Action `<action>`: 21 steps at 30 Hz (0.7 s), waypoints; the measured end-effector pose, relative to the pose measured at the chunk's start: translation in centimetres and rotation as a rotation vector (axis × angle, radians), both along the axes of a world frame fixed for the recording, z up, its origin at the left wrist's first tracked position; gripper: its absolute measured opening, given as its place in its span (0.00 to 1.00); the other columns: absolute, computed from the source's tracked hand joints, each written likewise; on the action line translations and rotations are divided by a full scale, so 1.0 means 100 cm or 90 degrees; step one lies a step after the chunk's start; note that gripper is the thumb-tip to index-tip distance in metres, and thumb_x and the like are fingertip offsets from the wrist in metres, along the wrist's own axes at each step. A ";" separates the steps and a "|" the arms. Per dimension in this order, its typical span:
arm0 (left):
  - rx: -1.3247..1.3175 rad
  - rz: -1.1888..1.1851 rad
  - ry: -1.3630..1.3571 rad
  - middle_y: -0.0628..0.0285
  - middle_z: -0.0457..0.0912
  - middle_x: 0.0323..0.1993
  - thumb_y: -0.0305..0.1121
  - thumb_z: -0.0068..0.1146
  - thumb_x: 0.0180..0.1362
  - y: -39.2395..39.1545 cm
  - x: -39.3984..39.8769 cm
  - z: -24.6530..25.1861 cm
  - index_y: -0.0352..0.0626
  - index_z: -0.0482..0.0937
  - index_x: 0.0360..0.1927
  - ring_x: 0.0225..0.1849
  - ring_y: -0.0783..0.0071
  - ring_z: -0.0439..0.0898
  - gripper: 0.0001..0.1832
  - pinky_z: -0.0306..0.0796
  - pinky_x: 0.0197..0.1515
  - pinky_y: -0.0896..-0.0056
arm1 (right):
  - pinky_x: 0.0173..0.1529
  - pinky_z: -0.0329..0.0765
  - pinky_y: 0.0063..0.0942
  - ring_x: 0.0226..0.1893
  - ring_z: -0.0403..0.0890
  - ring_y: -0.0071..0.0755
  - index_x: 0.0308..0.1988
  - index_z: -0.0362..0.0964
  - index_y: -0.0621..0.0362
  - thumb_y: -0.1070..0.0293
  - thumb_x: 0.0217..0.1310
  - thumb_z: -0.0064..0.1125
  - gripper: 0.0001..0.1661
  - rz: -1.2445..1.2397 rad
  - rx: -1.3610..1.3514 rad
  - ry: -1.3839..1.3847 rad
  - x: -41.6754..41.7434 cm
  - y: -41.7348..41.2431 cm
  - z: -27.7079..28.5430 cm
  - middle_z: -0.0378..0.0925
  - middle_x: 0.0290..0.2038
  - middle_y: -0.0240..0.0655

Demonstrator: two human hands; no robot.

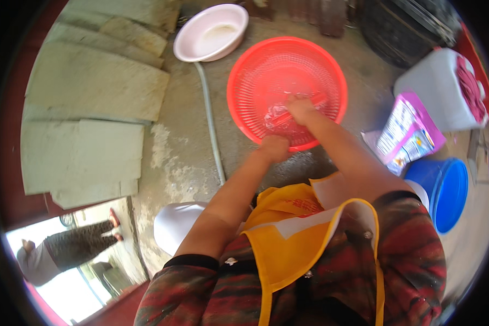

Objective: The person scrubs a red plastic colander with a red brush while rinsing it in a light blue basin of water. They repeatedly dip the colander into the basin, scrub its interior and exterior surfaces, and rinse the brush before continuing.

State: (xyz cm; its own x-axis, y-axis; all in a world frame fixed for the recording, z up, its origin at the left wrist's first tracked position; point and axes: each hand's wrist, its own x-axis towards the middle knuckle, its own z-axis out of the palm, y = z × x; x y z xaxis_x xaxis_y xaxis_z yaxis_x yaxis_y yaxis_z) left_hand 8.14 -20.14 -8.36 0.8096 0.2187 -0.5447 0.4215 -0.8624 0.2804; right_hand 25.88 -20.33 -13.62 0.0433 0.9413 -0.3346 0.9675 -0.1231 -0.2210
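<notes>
A red plastic basket [265, 77] with slotted sides stands on the wet concrete floor in front of me. Water shows around its lower part. My right hand [300, 109] is inside it, closed on a long red object [282, 119], perhaps a brush, that lies slantwise; its exact kind is unclear. At the basket's near rim is my left hand [275, 147], fingers curled; whether it grips the rim cannot be made out.
A pale pink basin [212, 32] and a grey hose [209, 110] lie ahead left. On the right are a pink-purple bag [411, 130], a blue bucket [450, 195] and a white jug [436, 87]. Boards [93, 85] line the left; a person [73, 248] stands beyond the doorway.
</notes>
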 end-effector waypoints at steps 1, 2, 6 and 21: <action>-0.007 0.008 0.000 0.49 0.82 0.40 0.51 0.58 0.54 0.000 -0.001 0.000 0.40 0.77 0.43 0.45 0.51 0.80 0.24 0.73 0.46 0.52 | 0.59 0.70 0.43 0.56 0.73 0.50 0.50 0.72 0.57 0.71 0.52 0.56 0.22 -0.014 -0.036 0.027 0.002 0.004 0.005 0.70 0.55 0.51; -0.007 0.018 0.014 0.49 0.82 0.40 0.51 0.58 0.54 0.000 -0.002 0.000 0.40 0.78 0.42 0.45 0.51 0.80 0.24 0.73 0.47 0.52 | 0.58 0.72 0.41 0.54 0.75 0.49 0.51 0.71 0.58 0.73 0.51 0.57 0.24 -0.022 -0.054 0.069 0.005 0.008 0.011 0.73 0.53 0.53; -0.012 0.029 0.008 0.50 0.82 0.40 0.53 0.59 0.54 0.002 -0.004 0.006 0.41 0.79 0.42 0.46 0.51 0.80 0.24 0.72 0.48 0.52 | 0.54 0.73 0.43 0.49 0.78 0.51 0.49 0.70 0.60 0.65 0.52 0.58 0.23 -0.132 0.102 0.128 0.013 0.021 0.038 0.78 0.45 0.52; -0.156 0.328 -0.367 0.57 0.83 0.42 0.49 0.61 0.58 0.067 0.004 0.169 0.39 0.80 0.48 0.45 0.69 0.79 0.24 0.72 0.47 0.66 | 0.29 0.72 0.27 0.23 0.74 0.26 0.35 0.70 0.58 0.78 0.50 0.52 0.08 -0.264 0.706 0.663 0.111 0.026 0.278 0.72 0.23 0.29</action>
